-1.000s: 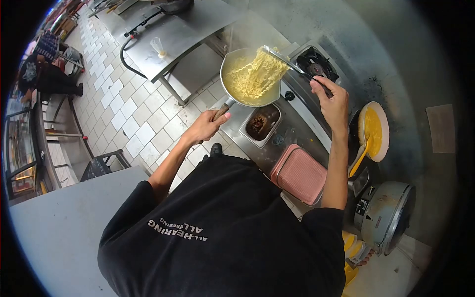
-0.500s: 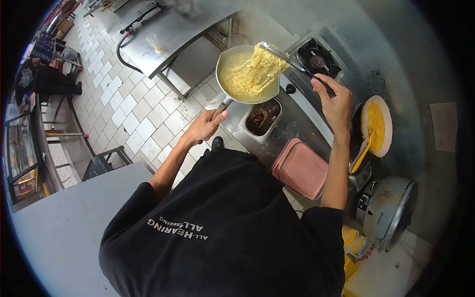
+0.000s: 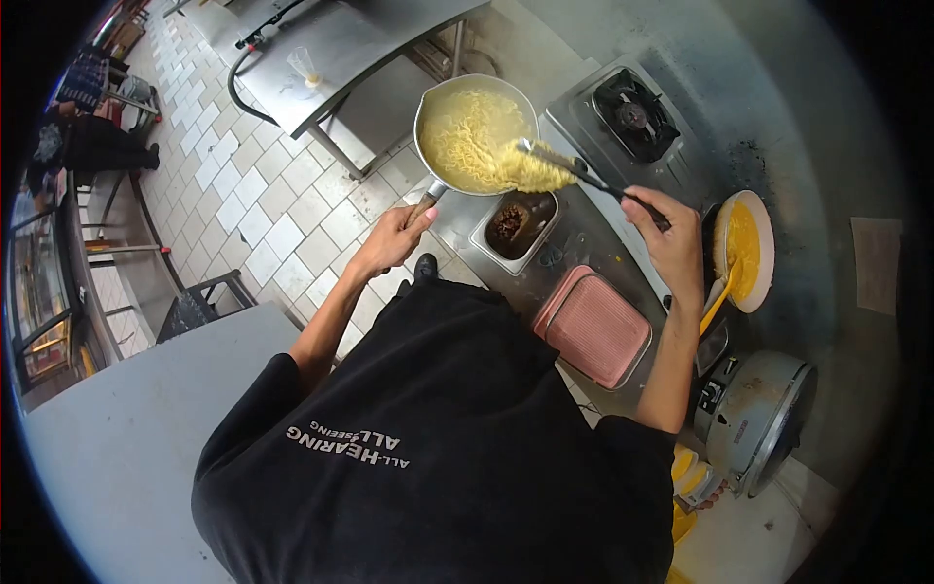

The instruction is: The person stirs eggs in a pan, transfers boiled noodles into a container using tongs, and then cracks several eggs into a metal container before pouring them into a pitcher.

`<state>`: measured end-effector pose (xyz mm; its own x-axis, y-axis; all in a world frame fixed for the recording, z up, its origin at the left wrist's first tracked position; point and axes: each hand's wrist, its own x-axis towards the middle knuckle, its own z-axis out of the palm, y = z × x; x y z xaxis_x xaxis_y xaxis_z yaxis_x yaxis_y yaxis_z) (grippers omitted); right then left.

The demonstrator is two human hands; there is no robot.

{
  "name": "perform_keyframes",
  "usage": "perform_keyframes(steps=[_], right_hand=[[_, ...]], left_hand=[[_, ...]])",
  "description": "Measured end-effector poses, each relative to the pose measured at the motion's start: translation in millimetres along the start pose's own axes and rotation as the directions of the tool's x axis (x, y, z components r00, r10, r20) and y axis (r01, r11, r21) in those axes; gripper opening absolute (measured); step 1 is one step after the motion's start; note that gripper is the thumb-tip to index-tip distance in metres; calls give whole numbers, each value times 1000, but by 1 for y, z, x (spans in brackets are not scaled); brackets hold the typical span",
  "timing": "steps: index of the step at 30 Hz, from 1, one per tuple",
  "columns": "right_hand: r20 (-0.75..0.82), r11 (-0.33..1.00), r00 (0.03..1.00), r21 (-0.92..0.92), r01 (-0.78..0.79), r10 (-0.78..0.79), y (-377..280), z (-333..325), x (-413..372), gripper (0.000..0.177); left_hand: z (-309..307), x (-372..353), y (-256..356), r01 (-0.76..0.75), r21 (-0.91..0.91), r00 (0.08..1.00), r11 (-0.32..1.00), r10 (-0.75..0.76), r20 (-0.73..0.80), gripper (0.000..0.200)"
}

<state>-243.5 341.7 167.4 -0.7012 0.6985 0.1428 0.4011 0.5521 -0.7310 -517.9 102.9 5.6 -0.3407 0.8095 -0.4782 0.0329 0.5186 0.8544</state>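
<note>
My left hand (image 3: pixel 393 238) is closed round the brown handle of a saucepan (image 3: pixel 428 109). The pan is raised above the counter's left edge and holds yellow noodles (image 3: pixel 465 146) in cloudy liquid. My right hand (image 3: pixel 669 241) grips a pair of tongs (image 3: pixel 605 187) with dark handles and metal ends. A clump of noodles hangs at the tongs' tips, over the pan's right rim. Just below the pan, a metal container (image 3: pixel 514 232) with dark reddish contents sits on the counter.
A gas burner (image 3: pixel 634 115) lies at upper right. A pink lidded tray (image 3: pixel 598 329) is on the counter. Against the wall are a pan of yellow sauce (image 3: pixel 747 251) with a yellow utensil and a round cooker (image 3: pixel 757 419). Another person (image 3: pixel 92 151) stands at far left.
The noodle clump has dropped lower, to the pan's right rim. My right hand and the tongs have moved down and slightly right. The saucepan has shifted a little left and up.
</note>
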Motion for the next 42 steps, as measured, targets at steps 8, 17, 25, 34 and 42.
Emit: perform_keyframes(steps=[8, 17, 25, 34, 42], right_hand=[[229, 963, 971, -269, 0, 64, -22, -2, -22, 20], [426, 666, 898, -639, 385, -111, -38, 50, -24, 10], [531, 338, 843, -780, 527, -89, -65, 60, -20, 9], [519, 514, 828, -662, 546, -210, -95, 16, 2, 10], [392, 722, 920, -634, 277, -9, -54, 16, 100, 34]], left_hand=[[7, -3, -10, 40, -74, 999, 996, -40, 10, 49], [7, -2, -10, 29, -56, 1000, 998, -28, 10, 48], [11, 1, -13, 5, -59, 1000, 998, -4, 20, 46], [10, 3, -12, 15, -69, 999, 998, -13, 35, 45], [11, -2, 1, 13, -30, 999, 999, -12, 36, 47]])
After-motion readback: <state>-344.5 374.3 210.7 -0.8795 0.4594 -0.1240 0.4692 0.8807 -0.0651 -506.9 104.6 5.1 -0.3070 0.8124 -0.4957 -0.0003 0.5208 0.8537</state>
